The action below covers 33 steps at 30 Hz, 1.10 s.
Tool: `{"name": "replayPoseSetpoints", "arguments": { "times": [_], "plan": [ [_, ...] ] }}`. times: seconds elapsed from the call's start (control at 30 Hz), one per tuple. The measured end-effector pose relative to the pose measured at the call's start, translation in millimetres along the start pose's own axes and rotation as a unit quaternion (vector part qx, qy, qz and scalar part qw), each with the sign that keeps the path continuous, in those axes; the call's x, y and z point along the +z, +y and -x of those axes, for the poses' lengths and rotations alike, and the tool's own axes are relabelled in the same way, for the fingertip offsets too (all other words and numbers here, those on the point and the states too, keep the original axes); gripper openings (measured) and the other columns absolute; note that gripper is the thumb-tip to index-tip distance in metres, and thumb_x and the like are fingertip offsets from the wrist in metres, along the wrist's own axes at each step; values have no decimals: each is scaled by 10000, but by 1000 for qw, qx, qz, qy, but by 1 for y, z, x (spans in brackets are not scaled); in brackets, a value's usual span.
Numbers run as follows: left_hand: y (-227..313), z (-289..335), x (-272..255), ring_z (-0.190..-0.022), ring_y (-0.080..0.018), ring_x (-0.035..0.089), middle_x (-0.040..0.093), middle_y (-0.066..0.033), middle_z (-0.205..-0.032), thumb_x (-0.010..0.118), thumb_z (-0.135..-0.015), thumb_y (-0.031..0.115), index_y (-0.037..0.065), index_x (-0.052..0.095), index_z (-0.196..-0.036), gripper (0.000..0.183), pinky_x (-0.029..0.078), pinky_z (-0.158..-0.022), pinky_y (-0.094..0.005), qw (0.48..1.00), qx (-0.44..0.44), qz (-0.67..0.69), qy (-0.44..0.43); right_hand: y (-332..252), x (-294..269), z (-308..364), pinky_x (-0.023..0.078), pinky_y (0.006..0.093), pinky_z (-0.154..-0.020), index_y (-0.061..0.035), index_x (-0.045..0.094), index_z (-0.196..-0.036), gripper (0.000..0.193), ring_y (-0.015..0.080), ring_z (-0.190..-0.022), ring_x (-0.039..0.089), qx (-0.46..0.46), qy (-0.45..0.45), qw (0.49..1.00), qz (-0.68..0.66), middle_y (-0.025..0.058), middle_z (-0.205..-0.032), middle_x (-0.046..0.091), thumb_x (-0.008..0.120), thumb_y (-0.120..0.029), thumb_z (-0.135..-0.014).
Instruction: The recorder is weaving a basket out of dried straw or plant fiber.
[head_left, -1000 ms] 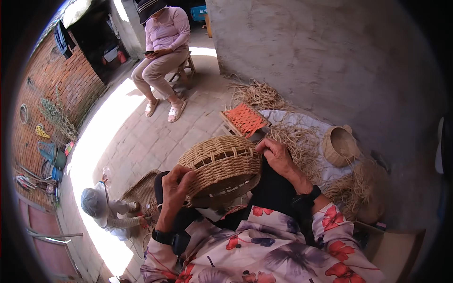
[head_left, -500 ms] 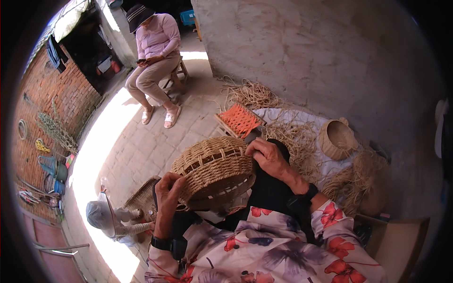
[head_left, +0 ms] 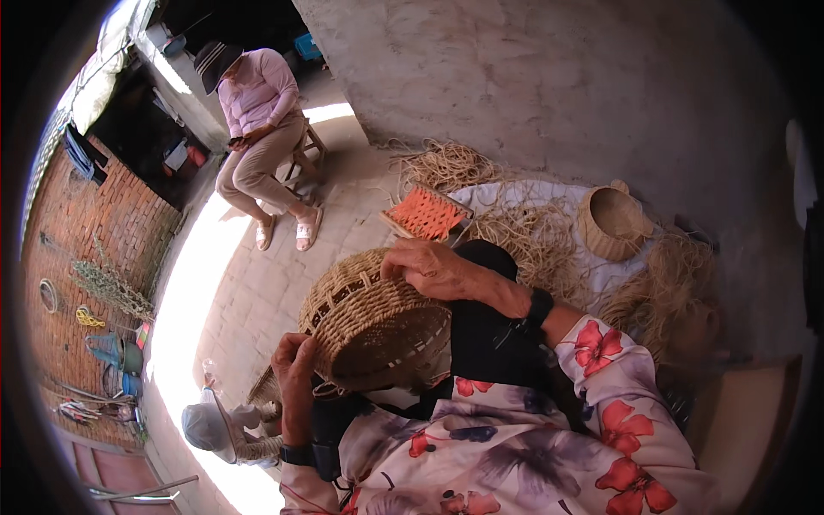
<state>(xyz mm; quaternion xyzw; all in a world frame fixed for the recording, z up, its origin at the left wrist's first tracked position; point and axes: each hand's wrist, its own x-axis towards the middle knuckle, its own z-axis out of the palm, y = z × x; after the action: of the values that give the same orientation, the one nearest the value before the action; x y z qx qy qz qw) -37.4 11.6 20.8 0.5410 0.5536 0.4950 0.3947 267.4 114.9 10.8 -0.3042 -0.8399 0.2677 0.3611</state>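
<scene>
A round woven basket point(head_left: 365, 302) of tan twisted cord rests tilted over my lap, its wide opening facing me. An open lattice band runs round its side between two solid woven bands. My left hand point(head_left: 294, 362) is closed on the basket's left edge, thumb and fingers pinched together. Over at the upper right side, my right hand point(head_left: 429, 268) bends across the lattice band with its fingers curled down against the weave. Whether a strand lies between those fingertips is hidden.
Loose cord point(head_left: 536, 236) lies heaped on a white cloth point(head_left: 592, 202), beside a smaller basket point(head_left: 601, 225). An orange-webbed stool point(head_left: 427, 215) stands ahead. One person point(head_left: 266, 112) sits on a wooden stool; a small person in a grey cap point(head_left: 206, 427) is at left. A box point(head_left: 747, 421) stands right.
My right hand has moved left along the basket's upper side, and its forearm now reaches further across. The basket has tilted and shifted slightly left. My left hand sits a little lower.
</scene>
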Motion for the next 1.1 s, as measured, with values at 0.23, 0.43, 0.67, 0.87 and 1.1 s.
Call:
{"name": "replayPoseSetpoints", "arguments": {
  "times": [0.23, 0.43, 0.67, 0.87, 1.1],
  "plan": [
    [-1, 2, -3, -622, -8, 402, 508, 76, -714, 640, -941, 157, 62, 602, -853, 135, 308, -545, -179, 1000, -5, 13, 9, 18, -45, 17, 513, 335, -758, -28, 647, -987, 265, 157, -885, 634, 225, 0, 939, -260, 29, -947, 662, 456, 3, -806],
    [2, -1, 1, -639, -13, 427, 525, 69, -728, 649, -932, 138, 63, 605, -850, 119, 333, -561, -178, 999, -7, 33, 0, 18, -23, 39, 425, 423, -791, -61, 672, -839, 195, 257, -883, 613, 136, 12, 985, 105, 105, -826, 655, 505, -14, -751],
    [-1, 3, -9, -672, -22, 453, 546, 62, -739, 649, -932, 161, 50, 615, -855, 139, 364, -595, -196, 999, -13, 45, 15, 29, -4, 53, 333, 414, -854, -97, 646, -857, 140, 239, -927, 515, 34, 3, 953, 301, 62, -853, 565, 568, -57, -748],
    [17, 21, -42, -659, -94, 501, 567, -1, -681, 676, -892, 244, 19, 642, -798, 246, 403, -622, -262, 975, -51, -197, -88, -6, -8, 39, 401, 438, -855, -48, 642, -915, 155, 307, -939, 567, 42, 85, 971, 218, 109, -910, 601, 589, -48, -769],
    [64, 72, -66, -584, -137, 603, 639, -92, -681, 668, -847, 112, 34, 676, -1021, 191, 467, -553, -284, 956, 54, -283, -50, -123, 3, -16, 481, 426, -910, -13, 615, -1102, 412, 348, -1054, 603, -114, 49, 990, 60, 172, -1116, 615, 745, -93, -719]
  ]
}}
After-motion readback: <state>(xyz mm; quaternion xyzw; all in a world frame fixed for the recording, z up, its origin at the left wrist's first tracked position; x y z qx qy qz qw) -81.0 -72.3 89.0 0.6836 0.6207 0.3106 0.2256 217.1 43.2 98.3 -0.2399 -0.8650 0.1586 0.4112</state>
